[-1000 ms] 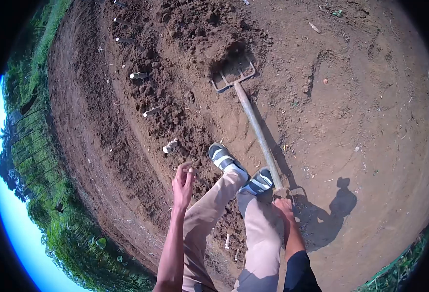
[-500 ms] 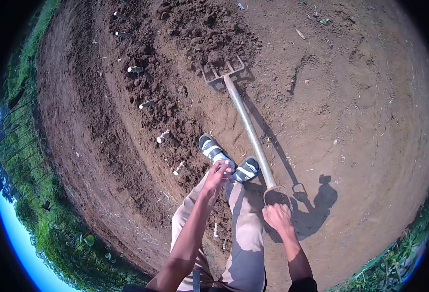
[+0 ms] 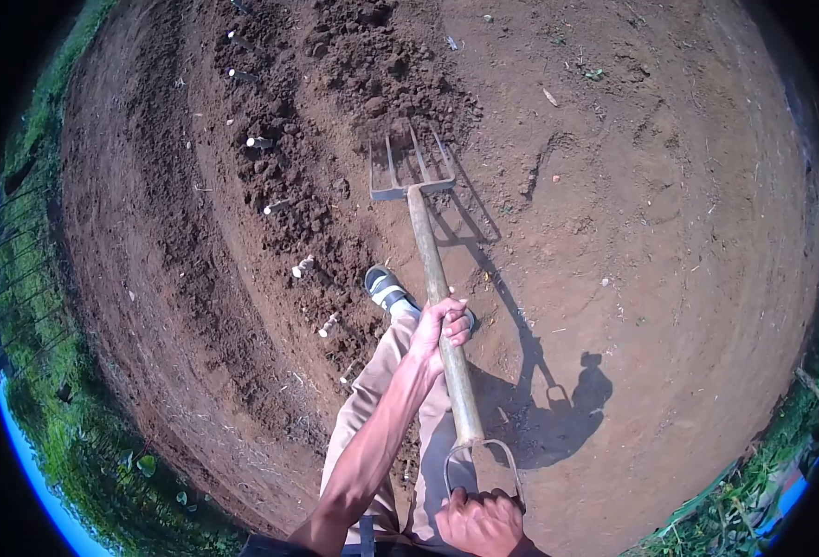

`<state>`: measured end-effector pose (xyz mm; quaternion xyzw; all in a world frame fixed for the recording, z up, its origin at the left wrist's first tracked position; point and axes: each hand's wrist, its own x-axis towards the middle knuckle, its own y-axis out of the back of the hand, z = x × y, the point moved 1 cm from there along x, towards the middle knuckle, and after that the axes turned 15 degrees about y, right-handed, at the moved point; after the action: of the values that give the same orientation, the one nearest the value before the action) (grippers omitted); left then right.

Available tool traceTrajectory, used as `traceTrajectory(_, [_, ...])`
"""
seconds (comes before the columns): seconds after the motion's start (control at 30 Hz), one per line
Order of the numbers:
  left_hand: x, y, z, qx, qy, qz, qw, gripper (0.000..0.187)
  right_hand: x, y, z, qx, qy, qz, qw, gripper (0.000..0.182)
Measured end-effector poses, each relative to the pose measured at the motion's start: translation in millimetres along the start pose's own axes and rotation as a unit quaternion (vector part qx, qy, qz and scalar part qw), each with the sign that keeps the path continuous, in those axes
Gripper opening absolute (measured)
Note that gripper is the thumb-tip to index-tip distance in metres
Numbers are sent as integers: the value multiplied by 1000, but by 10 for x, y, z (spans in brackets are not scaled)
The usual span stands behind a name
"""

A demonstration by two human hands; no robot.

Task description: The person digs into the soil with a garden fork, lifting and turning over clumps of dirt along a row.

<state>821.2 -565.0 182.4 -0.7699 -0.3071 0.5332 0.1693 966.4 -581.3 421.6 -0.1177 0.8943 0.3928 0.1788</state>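
Note:
A garden fork [image 3: 428, 241] with a worn wooden shaft and long metal tines stretches ahead of me. My left hand [image 3: 441, 330] is wrapped round the middle of the shaft. At the near end, my right hand [image 3: 480, 523] is closed on the D-shaped handle [image 3: 448, 464]. The tines point away from me, their tips at the edge of a heap of loose dark soil [image 3: 386, 70]. Below the tine head, its shadow falls on the ground to the right.
A row of short pale cut stems [image 3: 259, 142] stands in the loosened soil bed on the left. My left sandalled foot [image 3: 386, 288] is beside that bed. Bare brown ground [image 3: 632, 213] spreads to the right. Green plants [image 3: 94, 464] line the left edge.
My left hand has gone from free to gripping the shaft. The fork has been drawn back and raised, its handle now closer to my body, and more of the tines shows.

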Motion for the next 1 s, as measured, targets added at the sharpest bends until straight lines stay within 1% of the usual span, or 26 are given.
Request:
traceTrajectory(0.07, [-94,88,-141,-12,-6,-10,1000,30,-288,-326,-19,-1,25,77,997,27])
traceTrajectory(0.13, [58,208,-119,-17,5,-18,1000,29,-235,-243,97,43,-75,-39,995,21])
traceTrajectory(0.17, [193,288,-62,-39,18,-4,999,20,-202,-283,178,3,-71,3,997,23])
traceTrajectory(0.2, [292,302,-2,-60,32,11,998,12,-123,-220,232,-1,-71,9,997,23])
traceTrajectory(0.27, [303,238,114,-64,98,2,993,29,32,-64,255,-4,-50,19,999,23])
traceTrajectory(0.3, [256,188,130,-58,97,-2,994,29,69,-13,174,-24,-28,36,999,22])
traceTrajectory(0.33, [179,184,101,-57,95,0,994,29,59,-25,104,19,-48,41,998,24])
traceTrajectory(0.37, [90,190,45,-68,101,-1,993,20,-16,-65,48,34,-46,60,997,27])
traceTrajectory(0.4, [-37,207,-60,-79,100,8,992,20,-121,-94,-15,52,-39,76,995,29])
traceTrajectory(0.43, [-135,171,-160,-52,77,17,996,16,-244,-83,-78,55,-35,69,995,29])
traceTrajectory(0.47, [-182,137,-240,-22,56,21,998,14,-380,-30,-131,44,-23,96,994,21])
traceTrajectory(0.5, [-218,210,-348,-72,80,11,994,20,-510,59,-175,33,-14,121,992,18])
traceTrajectory(0.53, [-299,112,-436,-60,72,-2,996,20,-620,173,-184,30,-13,118,992,18])
traceTrajectory(0.6, [-369,-14,-636,-91,66,-10,994,18,-815,402,-214,57,25,142,988,21])
traceTrajectory(0.63, [-379,-67,-708,-95,68,-12,993,18,-869,485,-251,50,-4,139,989,19])
traceTrajectory(0.67, [-398,-118,-762,-102,70,-10,992,20,-911,575,-303,44,-3,140,989,19])
traceTrajectory(0.73, [-438,-233,-851,-107,68,-14,992,26,-930,829,-373,26,-33,19,999,19])
traceTrajectory(0.77, [-444,-246,-870,-109,66,-22,992,26,-925,904,-407,1,-19,1,1000,19])
traceTrajectory(0.8, [-441,-244,-876,-119,74,-29,990,23,-913,951,-418,-7,-16,-1,1000,19])
traceTrajectory(0.87, [-372,-235,-856,-129,80,-42,988,20,-848,1015,-408,-57,25,20,998,22])
traceTrajectory(0.9, [-341,-251,-841,-135,79,-34,987,18,-794,1033,-371,-78,33,21,996,26])
traceTrajectory(0.97, [-258,-242,-801,-152,82,-30,985,19,-645,1047,-205,-84,50,1,995,23])
traceTrajectory(1.0, [-161,-192,-759,-164,78,-35,983,18,-530,1064,-114,-86,65,-13,994,28])
